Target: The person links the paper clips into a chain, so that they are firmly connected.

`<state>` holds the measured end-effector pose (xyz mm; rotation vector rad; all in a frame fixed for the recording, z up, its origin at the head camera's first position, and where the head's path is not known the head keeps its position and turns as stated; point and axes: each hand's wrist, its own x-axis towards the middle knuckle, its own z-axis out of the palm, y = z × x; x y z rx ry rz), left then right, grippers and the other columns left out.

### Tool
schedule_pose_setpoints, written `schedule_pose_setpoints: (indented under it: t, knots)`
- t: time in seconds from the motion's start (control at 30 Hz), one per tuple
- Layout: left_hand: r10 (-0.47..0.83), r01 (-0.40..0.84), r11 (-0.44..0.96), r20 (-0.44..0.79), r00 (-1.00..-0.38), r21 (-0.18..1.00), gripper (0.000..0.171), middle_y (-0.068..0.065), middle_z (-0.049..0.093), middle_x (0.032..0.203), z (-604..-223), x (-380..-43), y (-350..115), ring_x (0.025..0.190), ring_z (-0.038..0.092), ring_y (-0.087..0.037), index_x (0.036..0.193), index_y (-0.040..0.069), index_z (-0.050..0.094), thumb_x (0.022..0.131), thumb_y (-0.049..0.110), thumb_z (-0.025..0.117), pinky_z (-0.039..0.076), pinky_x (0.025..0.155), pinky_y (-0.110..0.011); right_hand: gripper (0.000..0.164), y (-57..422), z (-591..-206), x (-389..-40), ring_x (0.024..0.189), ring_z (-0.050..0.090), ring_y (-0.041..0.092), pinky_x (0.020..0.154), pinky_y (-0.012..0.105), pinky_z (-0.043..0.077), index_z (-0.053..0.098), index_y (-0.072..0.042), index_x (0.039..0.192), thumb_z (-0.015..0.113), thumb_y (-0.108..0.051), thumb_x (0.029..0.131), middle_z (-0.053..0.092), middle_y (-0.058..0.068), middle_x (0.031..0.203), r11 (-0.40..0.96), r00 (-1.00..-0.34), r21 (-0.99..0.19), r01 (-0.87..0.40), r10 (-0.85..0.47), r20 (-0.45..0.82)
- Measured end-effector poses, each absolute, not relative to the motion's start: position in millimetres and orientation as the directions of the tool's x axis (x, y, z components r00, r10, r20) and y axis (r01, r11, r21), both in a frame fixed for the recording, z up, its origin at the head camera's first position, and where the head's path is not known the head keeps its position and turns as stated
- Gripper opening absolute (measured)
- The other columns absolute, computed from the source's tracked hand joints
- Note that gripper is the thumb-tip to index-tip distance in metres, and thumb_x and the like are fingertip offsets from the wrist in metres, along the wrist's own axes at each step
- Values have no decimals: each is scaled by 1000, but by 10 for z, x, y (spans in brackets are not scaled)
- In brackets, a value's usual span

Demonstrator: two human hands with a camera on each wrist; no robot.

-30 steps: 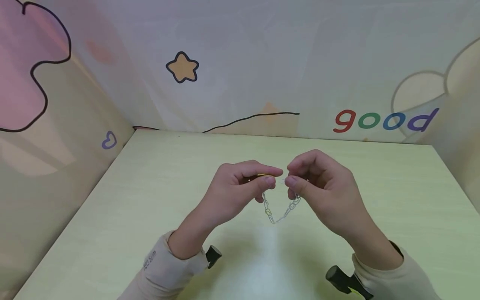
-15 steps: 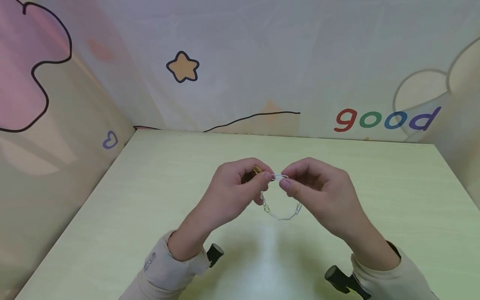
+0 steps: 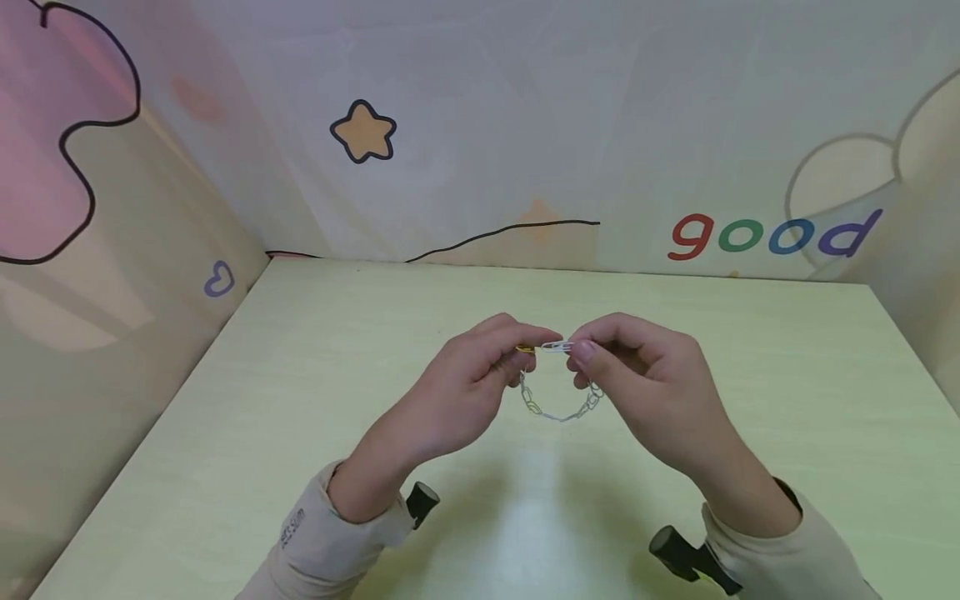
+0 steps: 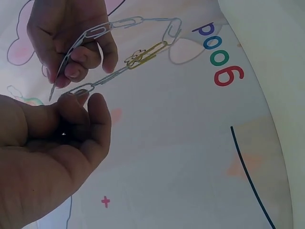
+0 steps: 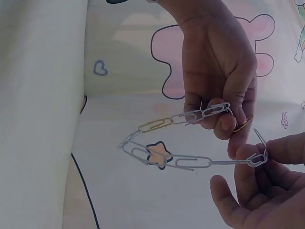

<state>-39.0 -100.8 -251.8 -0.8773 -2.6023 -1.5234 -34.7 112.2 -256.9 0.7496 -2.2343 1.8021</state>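
Note:
Both hands hold a chain of linked paper clips [image 5: 155, 125], mostly silver with a gold one among them, which droops in a loop above the table. In the head view, my left hand [image 3: 457, 392] pinches a loose-ended gold paper clip [image 3: 526, 349] between thumb and fingers, its forefinger stretched toward the right hand. My right hand [image 3: 656, 387] pinches a silver-white paper clip [image 3: 557, 346] at the other end, pointing left at the gold one. The two clips' ends lie very close together. Fingers partly hide the gold clip.
The pale yellow-green table [image 3: 337, 333] spreads beneath the hands. Behind it stands a printed cloth backdrop [image 3: 480, 125] with a star and the word "good". A black camera mount [image 3: 675, 554] projects from the right sleeve, another [image 3: 422, 502] from the left.
The silver-white clip has come into view between the fingertips and now points at the gold clip. The left forefinger has straightened again, and the chain's loop hangs slightly higher.

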Motion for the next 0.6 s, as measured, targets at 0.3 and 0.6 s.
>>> schedule_pose_setpoints:
  t: [0.3, 0.6]
  knots:
    - [397, 576, 321, 445, -803, 752, 9, 8, 67, 92, -2545, -396, -1055, 83, 60, -8, 100, 11, 76, 98, 10, 67, 50, 74, -32, 9, 1165, -2524, -325, 71, 63, 22, 69, 29, 54, 69, -4, 91, 64, -3, 98, 64, 9, 81, 134, -853, -875, -465, -332, 402]
    - [380, 702, 210, 605, -700, 681, 9, 4, 71, 92, -2584, -395, -1038, 82, 64, -8, 99, 5, 75, 93, 2, 71, 54, 75, -30, 13, 1178, -2523, -336, 71, 62, 26, 69, 32, 53, 68, -3, 91, 58, 2, 98, 62, 14, 83, 20, -839, -916, -401, -411, 358]
